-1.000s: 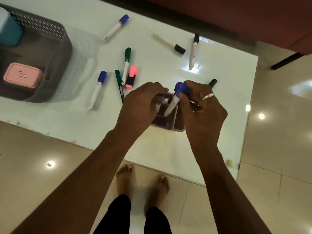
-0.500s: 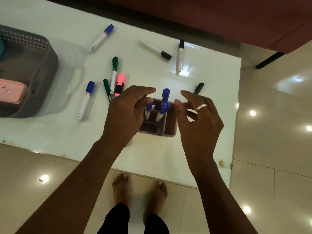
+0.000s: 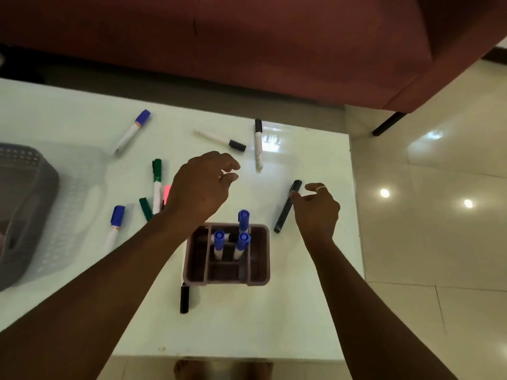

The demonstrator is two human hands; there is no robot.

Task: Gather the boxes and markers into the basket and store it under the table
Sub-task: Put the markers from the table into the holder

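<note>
A brown divided holder stands on the white table with three blue-capped markers upright in it. My left hand hovers open beyond the holder, fingers toward two black-capped white markers. Open too, my right hand has its fingertips beside a black marker lying right of the holder. Green markers, a pink highlighter and blue-capped markers lie to the left. The grey basket sits at the left edge.
Another black marker lies at the holder's near left corner. A blue-capped marker lies far left. A dark red sofa stands behind the table. Shiny floor tiles are to the right, and my feet show below the table's near edge.
Both hands let go of the blue markers, which now stand in the holder. My left hand reached forward and my right hand moved out to the black marker. The camera view shifted right.
</note>
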